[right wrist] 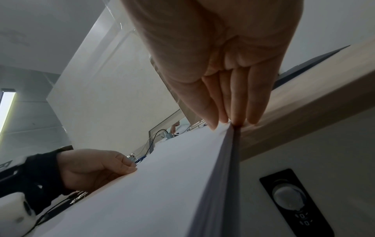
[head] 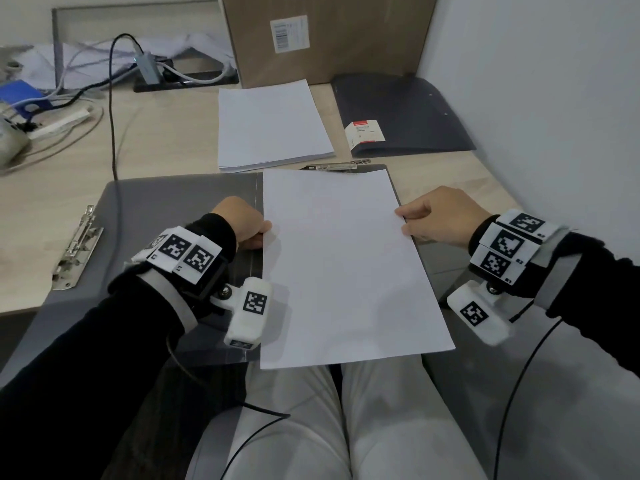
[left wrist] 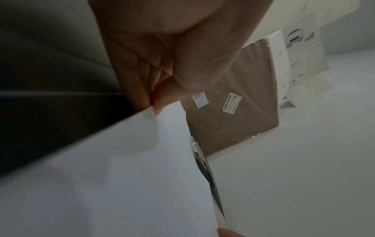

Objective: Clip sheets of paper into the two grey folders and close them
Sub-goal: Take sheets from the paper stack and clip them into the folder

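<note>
An open grey folder (head: 180, 202) lies across the desk's front edge, with a metal clip (head: 78, 247) on its left flap and another clip (head: 337, 165) at the top of its right half. A thin stack of white sheets (head: 343, 265) hangs over the right half. My left hand (head: 249, 226) pinches the stack's left edge (left wrist: 154, 112). My right hand (head: 429, 220) pinches its right edge (right wrist: 225, 126). A second grey folder (head: 412, 112) lies closed at the back right, with a white label on it. A paper pile (head: 270, 123) sits behind the open folder.
A brown cardboard box (head: 329, 36) stands against the wall behind the paper pile. Cables (head: 112, 109), a hub and small devices clutter the back left of the desk. A white wall (head: 554, 98) borders the right side. The person's lap lies below the desk edge.
</note>
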Demonstrator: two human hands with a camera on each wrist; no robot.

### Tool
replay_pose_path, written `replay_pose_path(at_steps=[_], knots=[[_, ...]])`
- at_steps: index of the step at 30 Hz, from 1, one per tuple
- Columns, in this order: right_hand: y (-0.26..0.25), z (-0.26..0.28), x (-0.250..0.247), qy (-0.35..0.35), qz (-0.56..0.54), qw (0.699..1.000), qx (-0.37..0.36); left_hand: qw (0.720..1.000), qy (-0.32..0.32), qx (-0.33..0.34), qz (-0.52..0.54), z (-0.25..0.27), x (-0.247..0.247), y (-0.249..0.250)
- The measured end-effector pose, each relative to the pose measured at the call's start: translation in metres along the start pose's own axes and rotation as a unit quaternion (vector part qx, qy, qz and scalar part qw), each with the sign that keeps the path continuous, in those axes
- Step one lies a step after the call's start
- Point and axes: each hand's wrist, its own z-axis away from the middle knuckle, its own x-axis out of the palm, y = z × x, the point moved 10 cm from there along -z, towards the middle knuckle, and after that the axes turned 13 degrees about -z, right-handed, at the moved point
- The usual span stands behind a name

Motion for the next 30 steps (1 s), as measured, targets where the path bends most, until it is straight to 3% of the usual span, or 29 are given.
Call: replay_pose_path(at_steps=[5,13,20,25,30], knots=[[-0.001,0.003,0.002,-0.003,0.021,1.0,-0.004,0.998,-0.052,-0.042,0.011,0.005,0.006,-0.002],[-0.002,0.005,0.003,-0.004,0.039,0.999,0.0,0.989,-0.005,-0.059,0.132,0.003,0.005,-0.011],[-0.002,0.005,0.003,-0.004,0.046,0.999,0.001,0.996,-0.009,-0.052,0.077,-0.006,0.001,-0.005],[-0.002,0.006,0.003,-0.004,0.03,1.0,0.003,1.0,0.018,0.006,0.019,-0.013,-0.006,0.006],[-0.003,0.006,0.002,0.003,0.023,1.0,-0.002,0.998,0.03,0.024,-0.045,-0.019,-0.012,0.016]])
